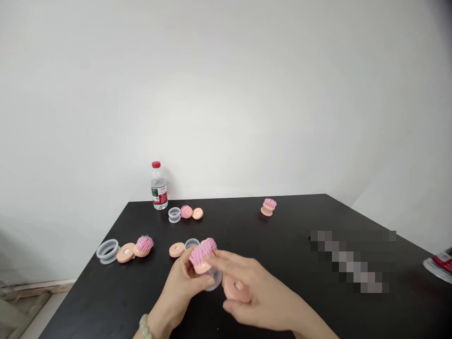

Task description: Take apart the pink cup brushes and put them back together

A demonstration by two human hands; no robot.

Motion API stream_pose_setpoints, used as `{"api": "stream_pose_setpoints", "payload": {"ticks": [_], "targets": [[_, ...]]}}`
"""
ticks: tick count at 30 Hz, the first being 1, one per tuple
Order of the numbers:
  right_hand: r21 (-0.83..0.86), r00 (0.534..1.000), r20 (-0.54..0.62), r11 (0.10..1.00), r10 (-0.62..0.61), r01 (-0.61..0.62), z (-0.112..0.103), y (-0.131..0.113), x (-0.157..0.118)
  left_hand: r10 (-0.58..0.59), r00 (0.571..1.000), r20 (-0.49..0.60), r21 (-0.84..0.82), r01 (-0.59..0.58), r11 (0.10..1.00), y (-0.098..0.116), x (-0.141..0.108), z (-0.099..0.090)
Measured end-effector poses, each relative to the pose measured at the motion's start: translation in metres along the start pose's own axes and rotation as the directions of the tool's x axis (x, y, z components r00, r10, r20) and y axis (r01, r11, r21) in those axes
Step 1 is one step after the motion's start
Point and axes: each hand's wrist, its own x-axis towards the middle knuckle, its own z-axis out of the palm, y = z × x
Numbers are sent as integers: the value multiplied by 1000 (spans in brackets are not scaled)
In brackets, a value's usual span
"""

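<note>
My left hand (183, 280) grips a round brush head (200, 256) with pink bristles and a peach rim. A translucent ring (213, 279) shows just below the brush head, partly covered by my left thumb. My right hand (259, 289) reaches over from the right, its fingertips against the bristles. Between its thumb and fingers sits a peach round base (237, 289) with a pale spot in its centre. Behind my hands lie another peach base (177, 250), a translucent ring (191, 243) and a pink-bristled head (211, 243), partly hidden.
On the black table (289, 254), more brush parts (126, 253) lie at left, and another set (186, 212) farther back near a water bottle (160, 188). An assembled brush (269, 207) stands at the back right. A blurred-out strip (349, 261) and a red-and-white item (439, 264) are at right.
</note>
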Motion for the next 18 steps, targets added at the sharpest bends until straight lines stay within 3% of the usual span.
{"api": "stream_pose_setpoints", "payload": {"ticks": [2,4,6,10,13,18], "targets": [[177,972,-234,983,-12,55,2,13,2,6,1000,-3,-158,-6,987,-1,-1,-1],[256,866,-500,957,11,136,12,27,4,-24,1000,10,-291,26,956,-6,-2,0],[194,766,-642,957,-42,215,26,36,3,-74,997,9,-398,71,914,-13,-3,2],[-20,731,-638,954,-243,299,49,35,2,-151,988,31,-488,147,861,-23,-9,8],[-122,734,-611,952,-296,282,54,29,4,-186,980,76,-482,199,854,-26,-12,11],[-229,743,-550,924,-382,306,53,29,4,-212,975,64,-461,217,861,-19,-15,17]]}}
